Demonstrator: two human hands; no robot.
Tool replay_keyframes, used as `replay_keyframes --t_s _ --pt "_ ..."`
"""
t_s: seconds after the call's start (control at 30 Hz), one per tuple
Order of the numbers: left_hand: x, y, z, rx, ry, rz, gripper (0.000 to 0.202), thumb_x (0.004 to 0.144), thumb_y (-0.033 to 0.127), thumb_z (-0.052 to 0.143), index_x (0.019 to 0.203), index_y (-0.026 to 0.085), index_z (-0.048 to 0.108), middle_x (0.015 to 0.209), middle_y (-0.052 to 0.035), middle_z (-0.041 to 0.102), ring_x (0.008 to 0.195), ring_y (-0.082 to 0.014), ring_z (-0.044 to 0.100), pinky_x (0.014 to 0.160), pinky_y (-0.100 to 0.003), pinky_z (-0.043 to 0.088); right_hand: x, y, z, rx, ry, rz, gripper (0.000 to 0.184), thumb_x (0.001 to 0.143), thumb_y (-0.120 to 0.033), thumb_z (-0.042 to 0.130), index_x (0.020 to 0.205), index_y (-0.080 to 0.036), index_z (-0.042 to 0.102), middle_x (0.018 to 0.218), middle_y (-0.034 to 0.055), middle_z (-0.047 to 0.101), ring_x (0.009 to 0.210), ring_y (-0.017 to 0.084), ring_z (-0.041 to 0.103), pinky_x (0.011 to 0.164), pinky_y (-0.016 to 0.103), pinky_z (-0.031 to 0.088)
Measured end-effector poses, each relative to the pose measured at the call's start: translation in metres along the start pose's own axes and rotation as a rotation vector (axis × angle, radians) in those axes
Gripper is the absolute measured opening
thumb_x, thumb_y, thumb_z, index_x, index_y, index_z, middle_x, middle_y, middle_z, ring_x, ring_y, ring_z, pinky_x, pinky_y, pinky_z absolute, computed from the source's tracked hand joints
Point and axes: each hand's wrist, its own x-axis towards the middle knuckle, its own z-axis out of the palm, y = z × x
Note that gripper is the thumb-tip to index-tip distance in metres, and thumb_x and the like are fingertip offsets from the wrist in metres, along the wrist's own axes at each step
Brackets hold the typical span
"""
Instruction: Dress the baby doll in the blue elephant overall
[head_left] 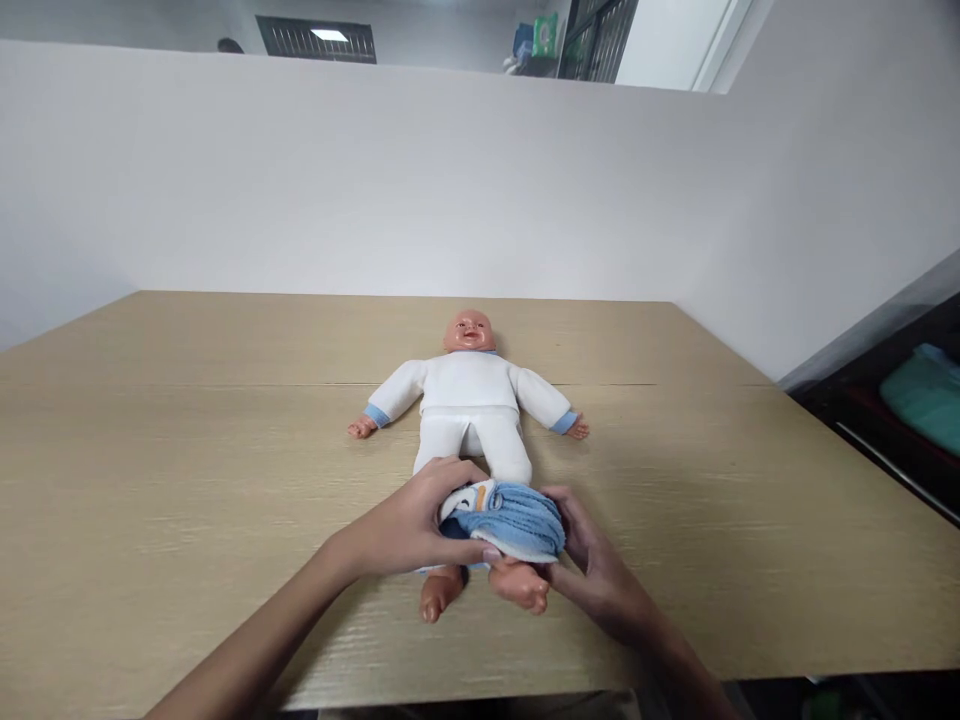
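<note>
Left hand [409, 525] and right hand [592, 560] both grip the bunched blue garment [510, 522] at the doll's [469, 400] shins.

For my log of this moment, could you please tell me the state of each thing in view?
doll: lying face up on the table, arms spread, dressed in white, feet bare.
blue garment: bunched up at the doll's lower legs.
left hand: closed on the blue garment from the left.
right hand: closed on the blue garment from the right.
table: bears the doll.
</note>
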Motion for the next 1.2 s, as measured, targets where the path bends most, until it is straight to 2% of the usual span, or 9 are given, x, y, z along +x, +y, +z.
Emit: replay_keyframes --t_s 0.13,0.3,0.43,0.57,0.67,0.8,0.87,1.1,1.2 --pt "-0.015 -0.003 -0.007 0.070 0.004 -0.032 0.057 0.080 0.061 0.090 0.119 0.025 0.069 0.119 -0.0047 0.065 0.120 -0.0284 0.054 0.105 -0.038 0.045 0.005 -0.016 -0.021 -0.202 -0.127 -0.025 0.039 0.093 -0.035 0.078 0.127 -0.023 0.063 0.116 0.0062 0.070 0.114 0.027 0.066 0.100 0.039 0.054" --pt "-0.024 -0.010 -0.007 0.112 0.049 -0.053 0.043 0.092 0.055 0.082 0.119 0.026 0.066 0.118 -0.0045 0.063 0.120 -0.0271 0.052 0.106 -0.038 0.042 0.027 -0.029 -0.036 -0.376 -0.172 -0.112 0.028 0.086 -0.031 0.082 0.111 -0.023 0.074 0.104 0.0030 0.072 0.099 0.026 0.066 0.090 0.035 0.054" --pt "-0.021 -0.014 -0.008 0.169 0.166 -0.071 0.032 0.101 0.051 0.071 0.117 0.024 0.065 0.112 -0.0035 0.065 0.108 -0.0241 0.056 0.096 -0.036 0.043 0.050 -0.025 -0.041 -0.174 -0.246 -0.145 0.025 0.089 -0.029 0.074 0.111 -0.021 0.069 0.104 0.0024 0.065 0.100 0.024 0.061 0.093 0.034 0.050" --pt "-0.030 -0.028 -0.013 0.166 0.272 -0.125 0.029 0.103 0.049 0.068 0.115 0.023 0.063 0.111 -0.0037 0.065 0.105 -0.0237 0.058 0.095 -0.036 0.045 0.065 -0.006 -0.038 0.076 -0.210 -0.023 0.021 0.088 -0.031 0.071 0.104 -0.022 0.061 0.090 -0.0021 0.054 0.085 0.018 0.052 0.077 0.027 0.044" --pt "-0.044 -0.041 -0.015 0.025 0.276 -0.211 0.030 0.107 0.051 0.059 0.108 0.022 0.059 0.107 -0.0036 0.064 0.103 -0.0234 0.060 0.096 -0.037 0.048 0.068 0.010 -0.034 0.118 -0.066 0.039 0.020 0.081 -0.032 0.071 0.095 -0.023 0.060 0.082 -0.0041 0.051 0.079 0.017 0.047 0.073 0.027 0.042" --pt "-0.053 -0.051 -0.011 -0.289 0.142 -0.246 0.033 0.110 0.055 0.052 0.116 0.022 0.058 0.119 -0.0057 0.065 0.114 -0.0251 0.060 0.103 -0.039 0.049 0.068 0.020 -0.028 0.210 0.015 0.120 0.023 0.077 -0.034 0.071 0.094 -0.025 0.059 0.081 -0.0045 0.052 0.078 0.018 0.048 0.074 0.028 0.044" --pt "-0.053 -0.055 -0.007 -0.373 0.122 -0.227 0.032 0.109 0.053 0.055 0.117 0.022 0.059 0.120 -0.0056 0.064 0.117 -0.0251 0.059 0.106 -0.039 0.048 0.066 0.019 -0.027 0.240 -0.002 0.147 0.024 0.076 -0.033 0.070 0.096 -0.025 0.061 0.083 -0.0041 0.055 0.080 0.019 0.050 0.076 0.029 0.044" --pt "-0.042 -0.069 0.011 -0.665 0.287 -0.294 0.031 0.109 0.054 0.054 0.111 0.024 0.060 0.108 -0.0031 0.062 0.110 -0.0223 0.059 0.106 -0.038 0.047 0.066 0.013 -0.029 0.266 -0.125 0.186 0.023 0.074 -0.030 0.070 0.094 -0.024 0.060 0.081 -0.0053 0.051 0.076 0.017 0.045 0.072 0.026 0.036" --pt "-0.036 -0.074 0.015 -0.663 0.311 -0.289 0.033 0.109 0.056 0.055 0.109 0.023 0.058 0.103 -0.0019 0.061 0.103 -0.0203 0.058 0.101 -0.036 0.048 0.069 0.015 -0.031 0.239 -0.164 0.186 0.026 0.071 -0.033 0.070 0.095 -0.024 0.063 0.083 -0.0045 0.052 0.078 0.018 0.045 0.074 0.027 0.036"
